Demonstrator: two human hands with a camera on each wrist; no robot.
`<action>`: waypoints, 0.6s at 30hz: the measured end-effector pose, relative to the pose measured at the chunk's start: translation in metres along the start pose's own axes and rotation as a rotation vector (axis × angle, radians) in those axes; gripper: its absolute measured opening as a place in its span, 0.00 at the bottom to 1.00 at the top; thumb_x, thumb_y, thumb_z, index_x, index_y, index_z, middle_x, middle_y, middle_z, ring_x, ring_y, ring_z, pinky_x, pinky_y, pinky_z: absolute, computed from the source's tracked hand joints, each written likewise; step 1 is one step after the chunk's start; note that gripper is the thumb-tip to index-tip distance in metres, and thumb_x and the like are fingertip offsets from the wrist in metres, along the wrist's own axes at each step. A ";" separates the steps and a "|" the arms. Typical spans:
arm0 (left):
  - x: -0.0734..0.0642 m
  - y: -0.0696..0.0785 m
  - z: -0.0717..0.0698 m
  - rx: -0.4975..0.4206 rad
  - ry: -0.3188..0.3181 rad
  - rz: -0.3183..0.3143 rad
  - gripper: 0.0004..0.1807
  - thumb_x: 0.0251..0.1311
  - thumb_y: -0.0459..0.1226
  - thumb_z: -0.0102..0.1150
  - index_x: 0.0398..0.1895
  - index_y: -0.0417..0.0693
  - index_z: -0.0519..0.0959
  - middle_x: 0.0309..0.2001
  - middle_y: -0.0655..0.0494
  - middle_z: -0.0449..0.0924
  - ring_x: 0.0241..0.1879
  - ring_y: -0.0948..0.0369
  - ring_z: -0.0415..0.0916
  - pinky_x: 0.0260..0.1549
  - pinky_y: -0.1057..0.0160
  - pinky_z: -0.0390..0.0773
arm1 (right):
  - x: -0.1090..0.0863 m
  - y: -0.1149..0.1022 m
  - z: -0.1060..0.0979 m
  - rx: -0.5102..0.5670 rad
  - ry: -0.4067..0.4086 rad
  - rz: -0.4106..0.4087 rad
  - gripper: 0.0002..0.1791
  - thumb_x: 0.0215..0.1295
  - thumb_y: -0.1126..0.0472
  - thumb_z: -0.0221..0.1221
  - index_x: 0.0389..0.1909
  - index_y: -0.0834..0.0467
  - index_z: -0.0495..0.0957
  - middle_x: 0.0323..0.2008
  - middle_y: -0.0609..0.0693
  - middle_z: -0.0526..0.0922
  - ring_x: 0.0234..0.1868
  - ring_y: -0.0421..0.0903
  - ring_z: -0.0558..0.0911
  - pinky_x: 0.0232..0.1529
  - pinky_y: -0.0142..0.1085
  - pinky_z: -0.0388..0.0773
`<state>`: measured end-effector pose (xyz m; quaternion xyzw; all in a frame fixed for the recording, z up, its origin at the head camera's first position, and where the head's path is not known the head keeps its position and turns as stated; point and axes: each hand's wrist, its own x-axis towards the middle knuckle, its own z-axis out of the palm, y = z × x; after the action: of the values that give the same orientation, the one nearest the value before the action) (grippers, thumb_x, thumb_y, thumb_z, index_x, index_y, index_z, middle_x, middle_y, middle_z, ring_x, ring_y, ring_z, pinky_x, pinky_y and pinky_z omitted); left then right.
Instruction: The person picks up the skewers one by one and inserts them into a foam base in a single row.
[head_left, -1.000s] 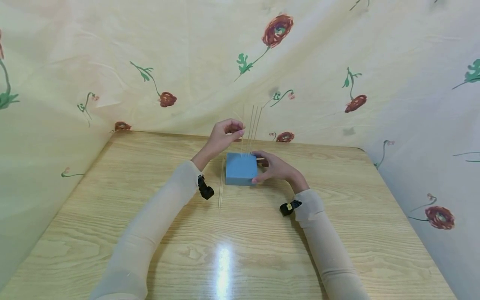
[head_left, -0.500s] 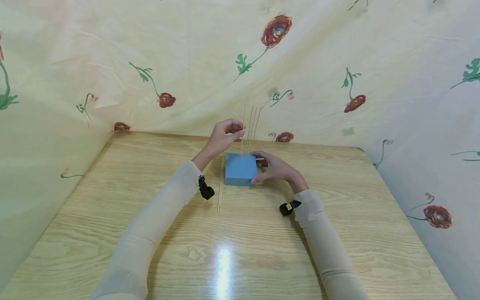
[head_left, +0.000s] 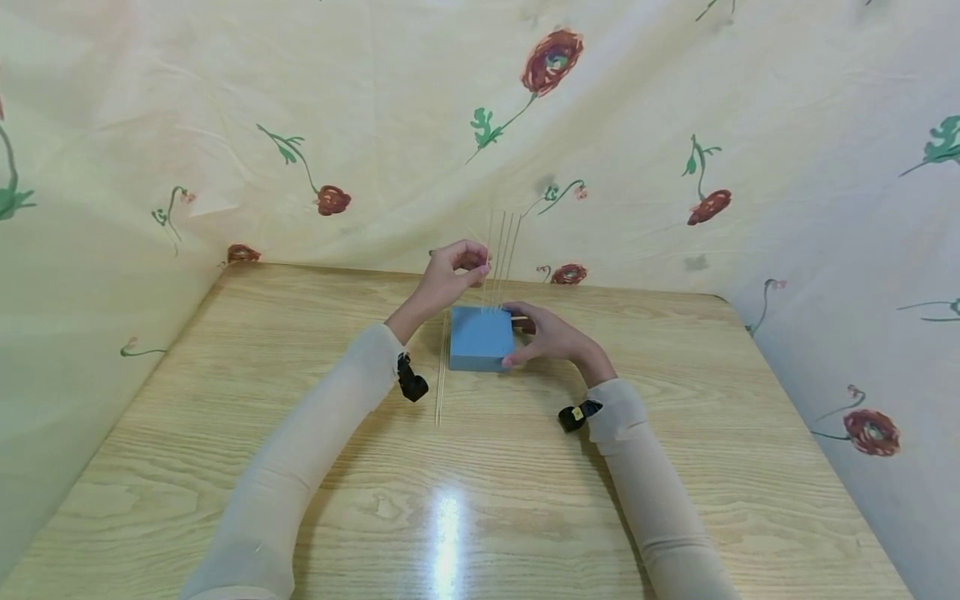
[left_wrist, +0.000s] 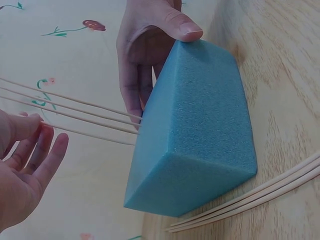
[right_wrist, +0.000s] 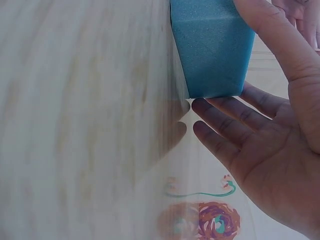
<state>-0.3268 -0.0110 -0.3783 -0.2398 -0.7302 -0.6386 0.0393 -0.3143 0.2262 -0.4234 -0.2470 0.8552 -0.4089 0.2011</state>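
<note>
A blue foam block [head_left: 482,337] lies on the table, with several thin wooden sticks [head_left: 512,242] standing up from its far edge. My left hand [head_left: 452,271] pinches the leftmost stick [left_wrist: 90,134] between thumb and fingertips, partway up. That stick's lower end meets the foam in the left wrist view; how deep it goes is hidden. My right hand [head_left: 557,335] holds the block from the right, its thumb at the near corner and its fingers around the far side. In the right wrist view, fingertips touch the block's [right_wrist: 215,55] edge.
Several loose wooden sticks [head_left: 440,392] lie on the wood-grain table [head_left: 360,500], close along the block's left side. A flower-printed cloth [head_left: 405,125] hangs behind the table and at both sides. Each wrist wears a small black camera [head_left: 412,383].
My left hand has shifted slightly down and to the right on the stick, whose top leans a little nearer the other sticks. My right hand and the block stay in place.
</note>
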 end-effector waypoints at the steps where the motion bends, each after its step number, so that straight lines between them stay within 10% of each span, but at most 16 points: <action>1: 0.000 0.000 0.000 0.002 0.000 0.001 0.10 0.70 0.28 0.58 0.51 0.30 0.77 0.44 0.31 0.80 0.39 0.51 0.81 0.43 0.55 0.88 | 0.000 0.000 0.000 0.001 0.001 0.002 0.56 0.53 0.60 0.78 0.79 0.59 0.56 0.77 0.59 0.61 0.76 0.63 0.63 0.77 0.57 0.61; 18: 0.000 -0.003 0.005 0.021 0.010 -0.023 0.08 0.70 0.27 0.57 0.50 0.34 0.77 0.41 0.40 0.80 0.36 0.63 0.79 0.44 0.55 0.89 | -0.001 -0.001 0.001 0.027 -0.003 0.000 0.56 0.54 0.62 0.77 0.79 0.59 0.54 0.77 0.60 0.60 0.77 0.64 0.62 0.77 0.59 0.60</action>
<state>-0.3268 -0.0066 -0.3824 -0.2278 -0.7393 -0.6325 0.0384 -0.3124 0.2256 -0.4228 -0.2447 0.8494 -0.4199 0.2056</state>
